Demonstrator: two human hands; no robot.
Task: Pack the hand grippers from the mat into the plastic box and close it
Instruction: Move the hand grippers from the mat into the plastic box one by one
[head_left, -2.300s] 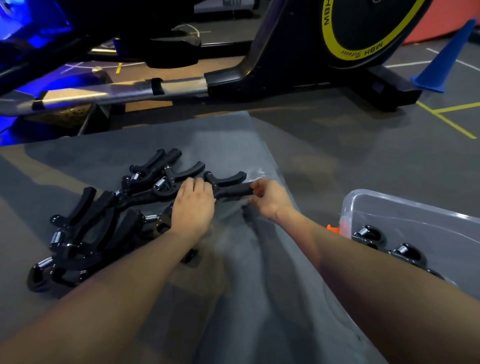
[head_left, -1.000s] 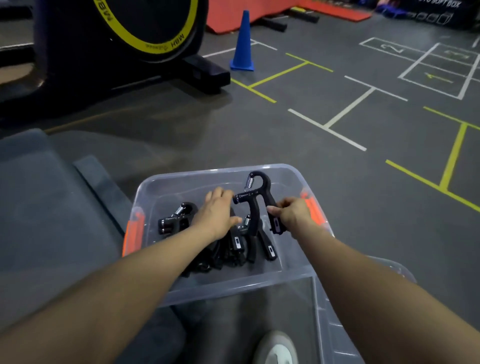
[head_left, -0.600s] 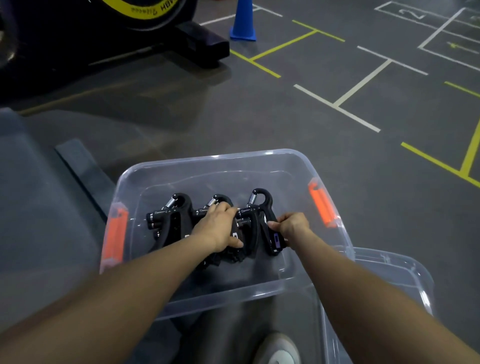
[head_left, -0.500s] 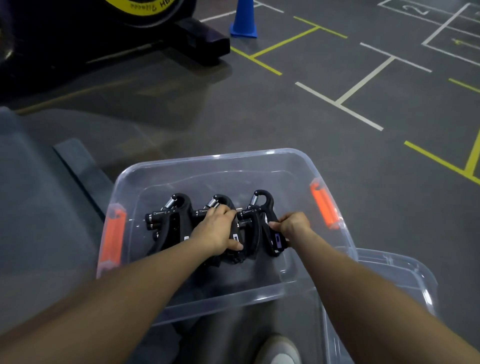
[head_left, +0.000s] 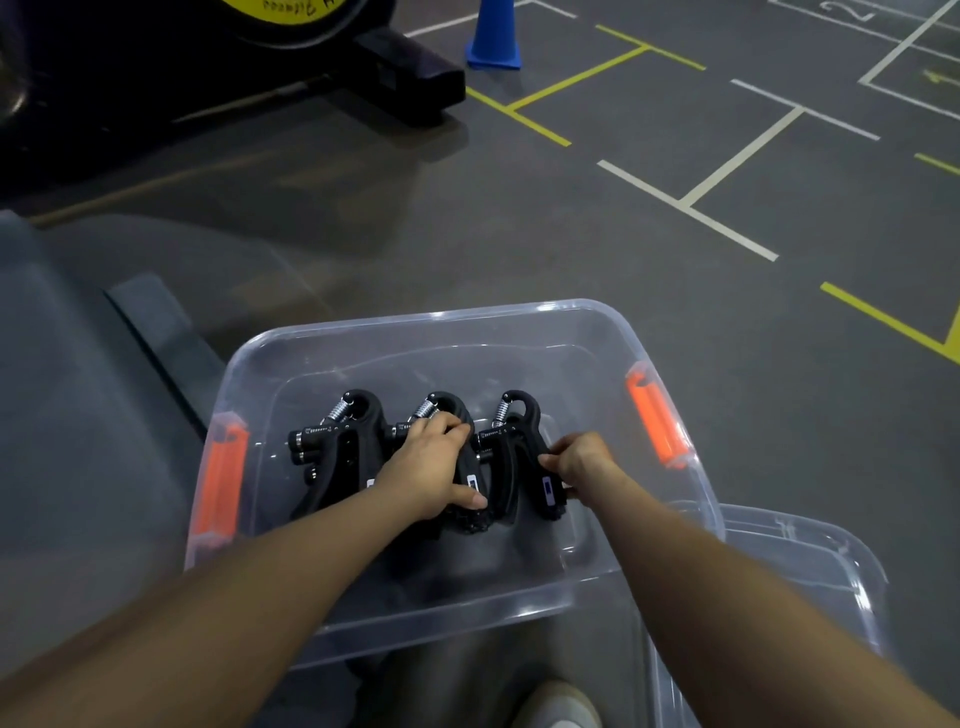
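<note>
Nearest, a light shoe (head_left: 558, 706) shows at the bottom edge, with the clear lid (head_left: 810, 571) lying on the floor (head_left: 675, 270) by the box's near right corner. The plastic box (head_left: 597, 332) sits open on the floor, an orange latch (head_left: 221, 478) on its left wall and another orange latch (head_left: 655, 418) on its right wall. Inside, three black hand grippers stand in a row across the middle, springs toward the far wall. The left hand (head_left: 431, 467) is closed over the middle hand gripper (head_left: 457, 415); the right hand (head_left: 579, 462) pinches the handle of the right hand gripper (head_left: 519, 441). The left hand gripper (head_left: 343, 441) stands untouched beside them. The grey mat (head_left: 67, 389) lies along the box's left side. Farther off are a blue cone (head_left: 493, 36) and an exercise bike base (head_left: 395, 78).

Compared with half a second earlier, the grip of both hands and the row of three are unchanged; a second ago the right gripper was held raised above the box.
</note>
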